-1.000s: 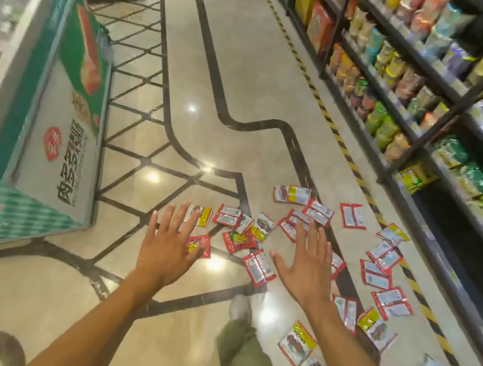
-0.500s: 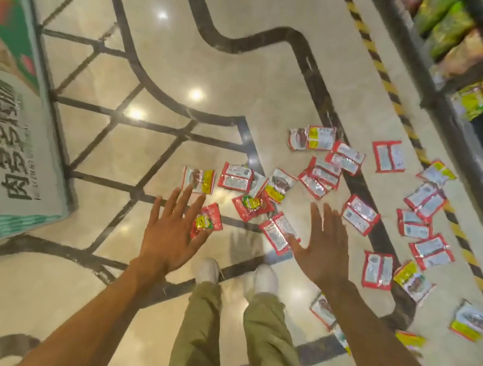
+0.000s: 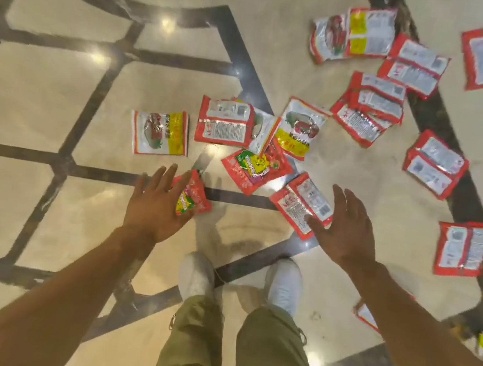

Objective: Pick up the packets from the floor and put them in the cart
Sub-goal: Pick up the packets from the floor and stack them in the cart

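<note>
Evidently the task had barely begun: nothing was held, no cart was in view, and every packet seen lay on the floor point(image 3: 62, 100). The left hand point(image 3: 155, 205) had its fingers point(image 3: 162, 176) spread and straight above a small red packet point(image 3: 197, 198), partly covered by them; contact could not be confirmed. The right hand point(image 3: 347, 229) also had its fingers spread, with a red-and-white packet point(image 3: 301, 204) just beside the thumb. Other packets point(image 3: 375, 99) lay scattered beyond the fingertips. Several were cut off at the right edge, one was half hidden under the right forearm, and the print was blurred.
</note>
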A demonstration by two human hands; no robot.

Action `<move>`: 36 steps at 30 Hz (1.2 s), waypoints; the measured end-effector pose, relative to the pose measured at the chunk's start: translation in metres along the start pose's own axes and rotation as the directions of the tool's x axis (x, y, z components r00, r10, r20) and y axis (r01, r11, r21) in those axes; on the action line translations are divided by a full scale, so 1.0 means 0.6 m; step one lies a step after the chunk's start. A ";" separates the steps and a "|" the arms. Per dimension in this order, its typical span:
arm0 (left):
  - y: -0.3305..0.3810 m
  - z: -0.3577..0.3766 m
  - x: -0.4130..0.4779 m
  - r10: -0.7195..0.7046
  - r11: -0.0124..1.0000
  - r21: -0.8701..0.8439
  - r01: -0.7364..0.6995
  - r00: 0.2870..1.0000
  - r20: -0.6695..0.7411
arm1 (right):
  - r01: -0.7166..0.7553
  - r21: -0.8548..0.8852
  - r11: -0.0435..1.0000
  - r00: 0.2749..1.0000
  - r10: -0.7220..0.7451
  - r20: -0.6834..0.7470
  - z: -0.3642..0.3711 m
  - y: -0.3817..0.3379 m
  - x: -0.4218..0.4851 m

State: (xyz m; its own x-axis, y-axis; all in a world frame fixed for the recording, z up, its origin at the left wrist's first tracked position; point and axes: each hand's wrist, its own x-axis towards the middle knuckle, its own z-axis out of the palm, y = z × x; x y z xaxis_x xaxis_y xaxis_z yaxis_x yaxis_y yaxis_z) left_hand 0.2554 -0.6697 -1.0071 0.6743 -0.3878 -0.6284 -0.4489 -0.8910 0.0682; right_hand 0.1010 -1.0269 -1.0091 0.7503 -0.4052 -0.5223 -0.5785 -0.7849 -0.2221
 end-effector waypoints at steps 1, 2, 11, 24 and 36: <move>-0.009 0.037 0.028 -0.002 1.000 -0.003 0.002 1.000 0.005 | -0.011 0.007 1.000 1.000 0.011 0.009 0.039 0.013 0.022; -0.016 0.072 0.054 -0.006 1.000 -0.007 0.006 1.000 0.013 | -0.026 0.007 1.000 0.999 0.026 0.029 0.072 0.022 0.043; -0.077 0.283 0.187 -0.035 0.999 -0.002 0.035 0.996 0.087 | -0.060 -0.011 0.998 0.997 0.060 0.044 0.275 0.083 0.164; -0.040 0.293 0.205 -0.177 0.956 -0.237 0.172 0.984 -0.002 | -0.300 0.141 0.943 0.949 0.280 0.149 0.287 0.062 0.184; -0.007 0.133 0.122 -0.230 0.672 -0.686 0.279 0.959 0.165 | -0.494 0.452 0.743 0.867 0.379 0.325 0.154 0.021 0.072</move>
State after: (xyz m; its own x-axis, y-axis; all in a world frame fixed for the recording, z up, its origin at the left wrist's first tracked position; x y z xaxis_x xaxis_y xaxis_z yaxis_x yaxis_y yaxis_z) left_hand 0.2598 -0.6752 -1.1150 0.6531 -0.1285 -0.7463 0.2884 -0.8691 0.4020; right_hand 0.0969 -1.0108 -1.1106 0.3272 -0.4962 -0.8042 -0.9450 -0.1709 -0.2790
